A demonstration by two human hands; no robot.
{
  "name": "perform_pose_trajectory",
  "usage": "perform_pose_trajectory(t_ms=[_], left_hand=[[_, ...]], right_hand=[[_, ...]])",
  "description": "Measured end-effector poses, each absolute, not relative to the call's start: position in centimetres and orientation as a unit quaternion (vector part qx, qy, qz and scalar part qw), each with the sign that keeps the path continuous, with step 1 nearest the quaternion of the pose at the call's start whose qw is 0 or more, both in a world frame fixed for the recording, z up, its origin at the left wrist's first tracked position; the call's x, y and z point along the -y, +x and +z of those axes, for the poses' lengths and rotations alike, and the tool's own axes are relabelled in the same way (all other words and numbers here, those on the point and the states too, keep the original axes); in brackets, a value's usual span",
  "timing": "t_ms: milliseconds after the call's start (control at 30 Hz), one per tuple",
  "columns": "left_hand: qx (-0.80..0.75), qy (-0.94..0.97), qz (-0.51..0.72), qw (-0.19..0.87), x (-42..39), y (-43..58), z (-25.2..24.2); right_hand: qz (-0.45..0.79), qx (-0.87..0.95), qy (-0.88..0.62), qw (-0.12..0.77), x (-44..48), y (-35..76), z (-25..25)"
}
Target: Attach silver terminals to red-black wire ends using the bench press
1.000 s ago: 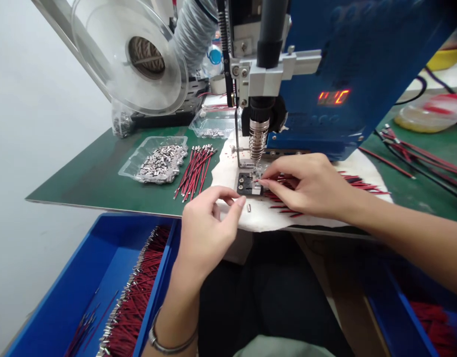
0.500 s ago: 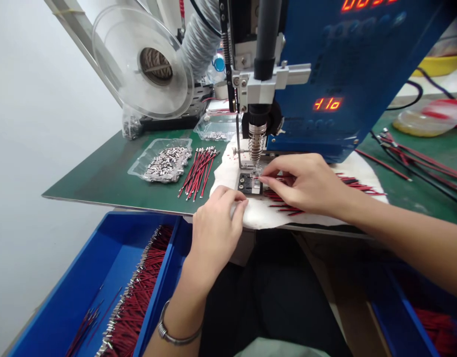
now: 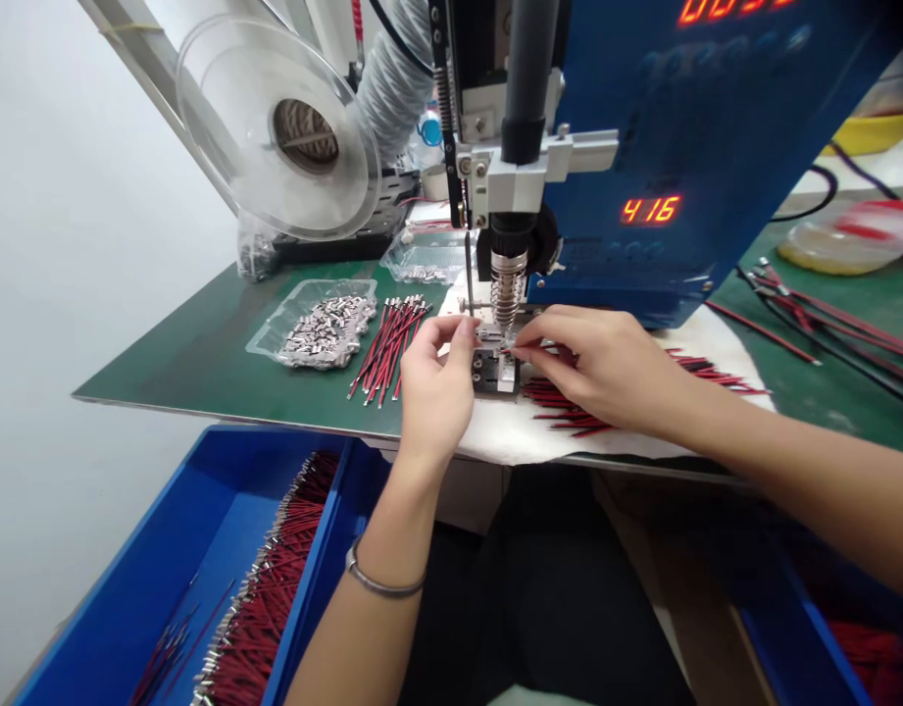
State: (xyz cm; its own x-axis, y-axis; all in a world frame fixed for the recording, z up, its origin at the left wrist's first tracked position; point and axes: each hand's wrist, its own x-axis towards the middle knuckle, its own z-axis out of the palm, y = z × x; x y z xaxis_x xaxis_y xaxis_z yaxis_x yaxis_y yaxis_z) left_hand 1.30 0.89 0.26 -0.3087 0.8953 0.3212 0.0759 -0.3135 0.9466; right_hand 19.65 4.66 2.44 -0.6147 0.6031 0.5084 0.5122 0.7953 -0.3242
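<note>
Below the spring-wrapped tip (image 3: 508, 289), in the head view, my right hand (image 3: 605, 363) is pinching a red wire (image 3: 505, 350), apparently lying crosswise, pointing leftward over the fixture (image 3: 486, 375); my left hand (image 3: 440, 382) is hovering just left, fingers curling, contents indeterminable.

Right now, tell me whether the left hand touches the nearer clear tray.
Apart. The head view shows green tabletop and red wires between the left hand and the nearer tray.

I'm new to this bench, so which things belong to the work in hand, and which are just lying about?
Seemingly in use:
blue machine
black fixture, at the right hand
red-and-black wires
small metal parts

Probably just lying about:
blue-capped bottle
yellow container
</note>
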Motion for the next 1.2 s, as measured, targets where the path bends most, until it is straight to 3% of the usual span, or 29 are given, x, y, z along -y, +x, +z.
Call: perform_pose_trajectory(t_ms=[267,1200], left_hand=[[-0.453,0.430,0.684,0.377,-1.2,1.3,-0.9],[-0.488,0.469,0.638,0.367,-0.6,0.7,-0.8]], right_hand=[[0.076,0.889,-0.319,0.319,-4.6,19.5,2.7],[0.152,0.858,-0.361,0.332,-4.3,19.1,2.9]])
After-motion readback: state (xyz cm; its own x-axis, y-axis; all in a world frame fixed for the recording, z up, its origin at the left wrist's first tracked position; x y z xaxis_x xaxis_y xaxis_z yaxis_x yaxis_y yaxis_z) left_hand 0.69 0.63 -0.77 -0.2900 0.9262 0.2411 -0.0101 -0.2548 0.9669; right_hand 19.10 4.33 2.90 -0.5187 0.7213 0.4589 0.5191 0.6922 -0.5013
